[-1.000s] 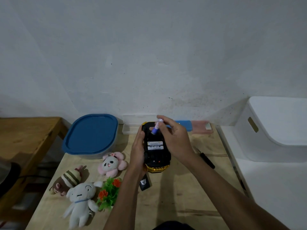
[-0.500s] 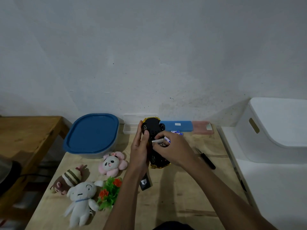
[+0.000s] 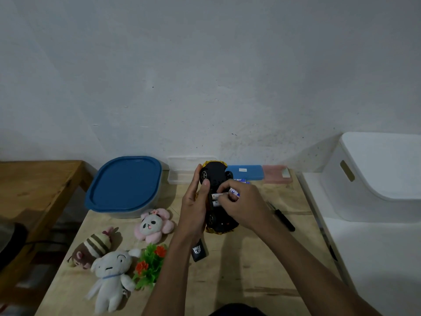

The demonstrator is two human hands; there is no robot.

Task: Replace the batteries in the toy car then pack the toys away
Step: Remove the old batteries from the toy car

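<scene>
Black belly of the car (image 3: 215, 176) now faces right. A second ago it lay belly-up with the battery (image 3: 216, 195) poised on end over its front, and now the car is tipped on its side and the battery lies flat across the bay! The left hand (image 3: 196, 208) grips the car just above the worktop (image 3: 239, 270), thumb on the chassis and palm behind. The right hand (image 3: 246, 206) has its fingers (image 3: 230, 184) curled, pinching the battery and bearing it down into the slot. Another cell (image 3: 216, 203) already sits just below it, so I'd say the swap is well along, though whether the held one has snapped home I can't tell. The cover (image 3: 199, 250) lies by the left wrist and the screwdriver (image 3: 282, 218) is off to the right, so closing up is yet to come. The plush toys (image 3: 152, 223) wait beside the blue-lidded box (image 3: 124, 185), none packed yet.
</scene>
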